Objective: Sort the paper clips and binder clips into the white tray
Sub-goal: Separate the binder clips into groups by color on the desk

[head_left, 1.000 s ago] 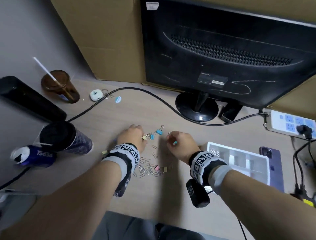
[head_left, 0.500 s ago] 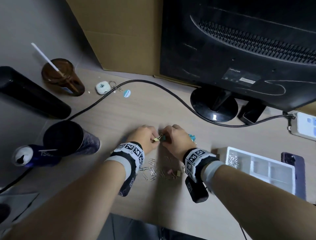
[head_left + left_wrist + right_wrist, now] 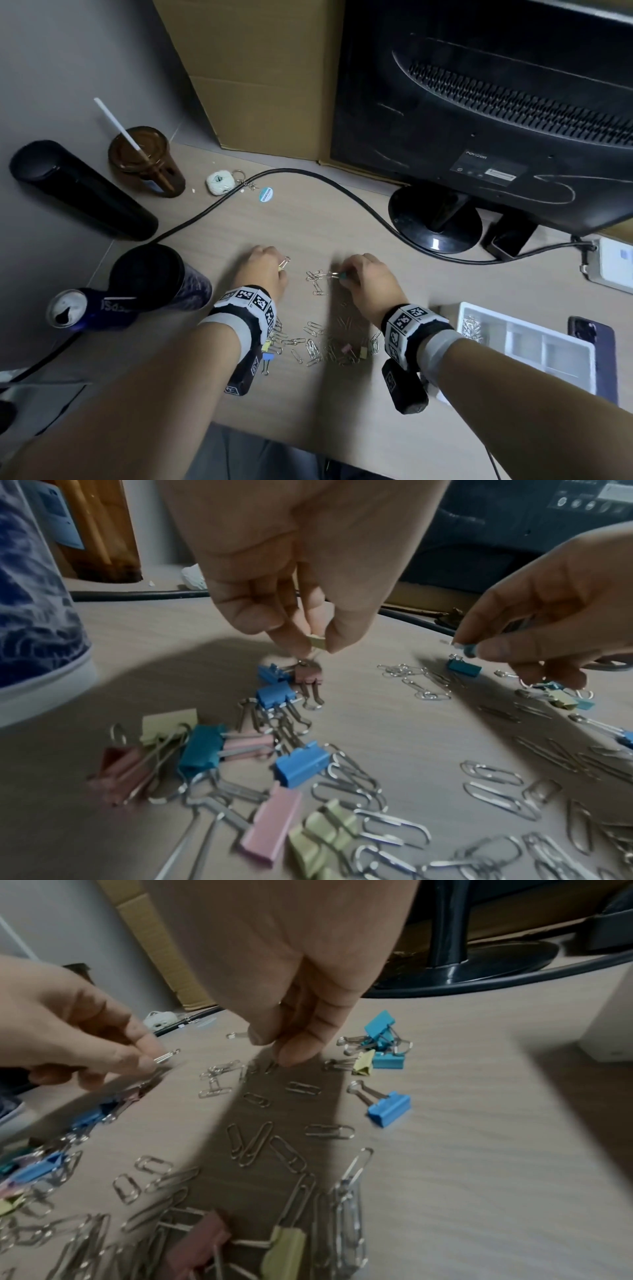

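Wood-grain tabletop (image 3: 342, 219), crowded under the back of a black monitor (image 3: 479, 113), carries the whole job: a loose scatter of silver paper clips (image 3: 313, 346) and coloured binder clips (image 3: 301, 764) spread on the near side of the monitor's round stand (image 3: 435, 219). From my remote seat I read this as the picking step, with most of the sorting yet to do.

My left hand (image 3: 263, 270), out to the left of the stand, pinches a yellow binder clip (image 3: 317, 641) between thumb and fingertips just above the pile. My right hand (image 3: 368, 277), nearer the stand, has its grip closed on a teal binder clip (image 3: 342, 274), fingers curled round it above a small tangle of paper clips.

White tray (image 3: 561, 329) sits well off to the right of the stand, beside a dark phone (image 3: 592, 353); its leftmost compartment already holds a heap of paper clips, and the other compartments look bare from here.

Next, I judge, each held binder clip wants carrying across to a compartment apart from the paper clips. Wire handles snag neighbours easily, so a clean lift matters.
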Motion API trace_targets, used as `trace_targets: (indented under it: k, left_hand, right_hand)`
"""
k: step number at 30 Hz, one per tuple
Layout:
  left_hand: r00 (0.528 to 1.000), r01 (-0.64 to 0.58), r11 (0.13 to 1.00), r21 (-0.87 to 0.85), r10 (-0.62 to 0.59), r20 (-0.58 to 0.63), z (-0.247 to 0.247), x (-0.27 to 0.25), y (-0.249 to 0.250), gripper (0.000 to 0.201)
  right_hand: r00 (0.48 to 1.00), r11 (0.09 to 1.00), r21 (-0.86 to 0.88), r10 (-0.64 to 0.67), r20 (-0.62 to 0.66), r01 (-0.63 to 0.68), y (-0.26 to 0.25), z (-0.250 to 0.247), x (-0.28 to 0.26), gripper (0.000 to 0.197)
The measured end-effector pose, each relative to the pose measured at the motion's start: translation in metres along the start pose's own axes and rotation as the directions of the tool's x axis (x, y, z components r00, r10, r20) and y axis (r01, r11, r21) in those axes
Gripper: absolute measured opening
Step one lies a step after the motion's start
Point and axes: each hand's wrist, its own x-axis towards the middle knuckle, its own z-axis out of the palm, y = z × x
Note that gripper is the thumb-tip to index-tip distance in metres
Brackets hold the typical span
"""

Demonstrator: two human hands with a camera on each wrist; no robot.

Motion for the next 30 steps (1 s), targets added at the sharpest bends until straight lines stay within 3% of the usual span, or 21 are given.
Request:
trace_targets:
  k: [4,9,12,16,20,24,28,30]
  left_hand:
    - [0.997,0.075,0.992,0.1,-0.075,-0.008,0.003,0.002,0.001,0.021]
    - [0.996,0.085,0.986,0.146,-0.086,-0.002,0.008,0.002,0.006,0.03]
    - [0.997,-0.05,0.982,0.184,0.061,-0.054,0.011,0.003,0.011,0.035]
    - [0.954,-0.296,0.948,0.118,0.288,0.08,0.017,0.008,0.018,0.036]
    - [0.945,-0.318,0.936,0.148,0.3,0.132,0.023,0.011,0.022,0.05]
    - [0.943,-0.316,0.937,0.15,0.293,0.157,0.02,0.012,0.024,0.034]
    - [0.94,-0.309,0.945,0.107,0.286,0.185,0.019,0.008,0.026,0.015]
    - [0.941,-0.298,0.95,0.096,0.275,0.197,0.018,0.008,0.026,0.013]
  right_hand:
    - [0.982,0.989,-0.04,0.135,-0.129,-0.141,0.017,-0.012,0.003,0.014]
    - [0.973,0.965,-0.154,0.192,-0.127,-0.211,0.024,-0.014,0.003,0.022]
    - [0.98,0.985,-0.114,0.112,-0.165,-0.132,0.014,-0.011,0.004,0.022]
    - [1.0,0.994,-0.108,0.003,-0.016,-0.005,-0.003,-0.004,0.006,0.016]
    - [0.996,0.984,-0.155,0.091,0.025,-0.086,-0.015,0.007,0.009,0.032]
    - [0.992,0.982,-0.159,0.113,0.06,-0.102,-0.025,0.01,0.012,0.045]
    - [0.992,0.994,-0.105,0.045,0.119,-0.032,-0.03,0.007,0.014,0.016]
    - [0.99,0.994,-0.109,0.007,0.142,0.008,-0.03,0.008,0.014,0.012]
